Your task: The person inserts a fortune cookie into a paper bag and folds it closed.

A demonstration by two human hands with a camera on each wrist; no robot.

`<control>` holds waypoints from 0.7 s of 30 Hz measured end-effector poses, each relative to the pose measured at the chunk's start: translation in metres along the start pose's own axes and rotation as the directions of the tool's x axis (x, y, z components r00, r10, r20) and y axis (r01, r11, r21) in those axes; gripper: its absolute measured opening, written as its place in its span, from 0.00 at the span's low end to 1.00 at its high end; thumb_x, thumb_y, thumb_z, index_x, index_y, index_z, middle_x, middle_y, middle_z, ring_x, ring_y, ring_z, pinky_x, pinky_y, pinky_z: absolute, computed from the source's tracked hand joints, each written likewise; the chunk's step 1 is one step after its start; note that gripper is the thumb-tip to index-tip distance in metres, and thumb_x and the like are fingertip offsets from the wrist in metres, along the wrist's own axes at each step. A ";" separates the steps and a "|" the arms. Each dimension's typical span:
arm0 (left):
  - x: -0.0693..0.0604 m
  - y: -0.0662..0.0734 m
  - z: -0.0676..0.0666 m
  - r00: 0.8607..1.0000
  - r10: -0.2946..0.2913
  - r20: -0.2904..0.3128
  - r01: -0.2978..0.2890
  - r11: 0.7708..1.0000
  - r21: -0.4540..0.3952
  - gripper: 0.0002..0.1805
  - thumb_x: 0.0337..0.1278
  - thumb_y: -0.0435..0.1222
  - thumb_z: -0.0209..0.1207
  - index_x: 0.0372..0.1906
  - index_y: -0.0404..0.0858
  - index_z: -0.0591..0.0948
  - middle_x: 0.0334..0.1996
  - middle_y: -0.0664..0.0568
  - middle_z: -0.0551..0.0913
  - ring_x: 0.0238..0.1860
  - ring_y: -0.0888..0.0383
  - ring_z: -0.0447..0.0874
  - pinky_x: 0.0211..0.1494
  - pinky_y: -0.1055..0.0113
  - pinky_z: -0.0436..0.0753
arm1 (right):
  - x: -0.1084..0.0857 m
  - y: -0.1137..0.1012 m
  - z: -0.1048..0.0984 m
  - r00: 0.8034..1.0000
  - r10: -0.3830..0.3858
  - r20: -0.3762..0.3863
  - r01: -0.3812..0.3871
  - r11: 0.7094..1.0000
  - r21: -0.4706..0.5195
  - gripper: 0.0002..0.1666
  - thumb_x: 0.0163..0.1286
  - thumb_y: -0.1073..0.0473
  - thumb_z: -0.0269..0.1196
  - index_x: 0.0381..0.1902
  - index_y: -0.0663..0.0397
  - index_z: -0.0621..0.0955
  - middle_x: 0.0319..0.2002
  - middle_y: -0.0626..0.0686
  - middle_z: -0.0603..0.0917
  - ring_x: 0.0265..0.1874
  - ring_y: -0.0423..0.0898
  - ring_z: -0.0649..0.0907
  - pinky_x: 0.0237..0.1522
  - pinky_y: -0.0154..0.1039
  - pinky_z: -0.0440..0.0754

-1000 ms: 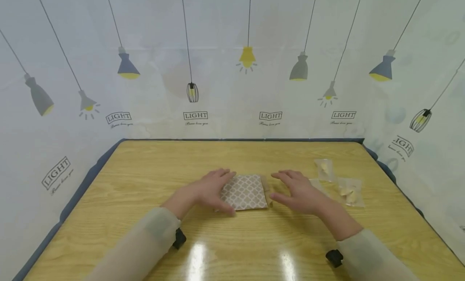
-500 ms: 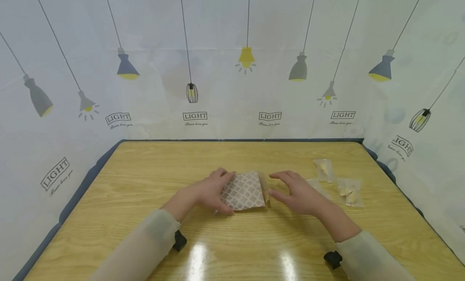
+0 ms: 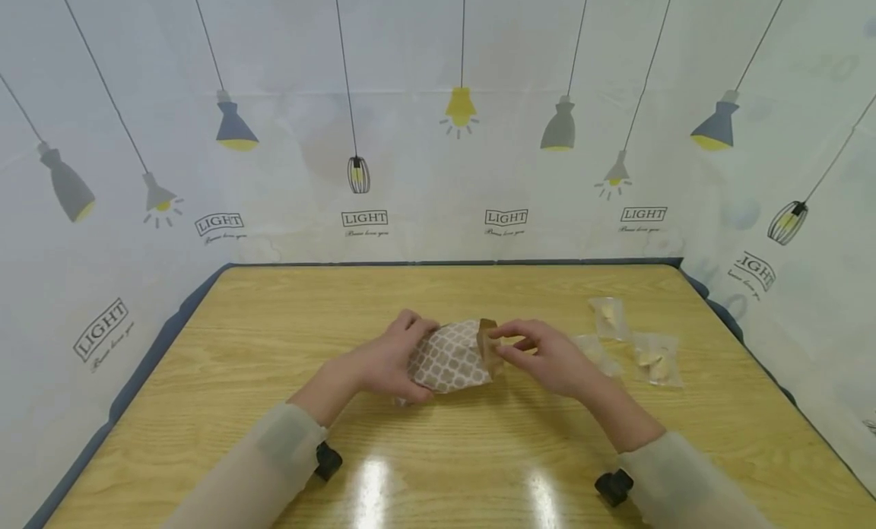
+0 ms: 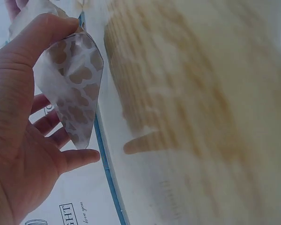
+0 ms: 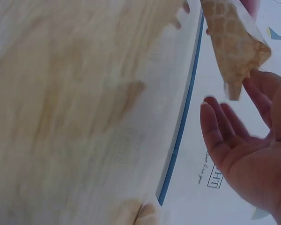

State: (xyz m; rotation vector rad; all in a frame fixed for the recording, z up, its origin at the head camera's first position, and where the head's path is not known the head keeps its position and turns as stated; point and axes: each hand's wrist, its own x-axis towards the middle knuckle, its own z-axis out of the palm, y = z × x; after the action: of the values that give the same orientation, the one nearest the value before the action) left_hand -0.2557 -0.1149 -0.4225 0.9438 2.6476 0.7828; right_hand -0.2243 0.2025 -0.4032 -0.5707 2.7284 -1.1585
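Note:
A paper bag (image 3: 450, 359) with a white lattice print on brown is lifted off the table at the centre, its mouth facing right and partly spread. My left hand (image 3: 391, 363) grips its closed end; in the left wrist view the thumb lies on one side of the bag (image 4: 77, 77) and the fingers on the other. At the mouth is my right hand (image 3: 547, 359), its fingertips by the brown inner edge. The right wrist view shows the thumb touching the bag's edge (image 5: 239, 44) and the other fingers loosely bent, apart from it. The bag's inside is hidden.
Small clear packets lie to the right: one (image 3: 609, 318) at the back, one (image 3: 658, 359) nearer with pale pieces inside, and one (image 3: 597, 353) partly behind the right hand. The wooden table (image 3: 287, 308) meets a lamp-printed white backdrop (image 3: 411, 149) behind.
The bag has risen off the table and tilted in my left hand, and its mouth has widened. My right hand has moved left to reach the mouth.

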 end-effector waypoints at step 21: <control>-0.006 -0.006 -0.003 0.989 0.118 -0.084 -0.124 0.989 -0.075 0.56 0.45 0.38 0.81 0.80 0.40 0.62 0.69 0.43 0.68 0.68 0.49 0.71 0.77 0.45 0.79 | 0.008 -0.005 0.009 0.997 0.080 -0.006 -0.073 0.938 0.339 0.18 0.81 0.62 0.66 0.64 0.62 0.86 0.53 0.66 0.90 0.42 0.49 0.93 0.49 0.45 0.94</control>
State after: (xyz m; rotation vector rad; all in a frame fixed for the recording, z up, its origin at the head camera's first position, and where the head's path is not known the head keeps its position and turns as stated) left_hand -0.2552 -0.1239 -0.4236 1.0821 2.6230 0.9650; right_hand -0.2275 0.1904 -0.4051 -0.4039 2.4556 -1.5715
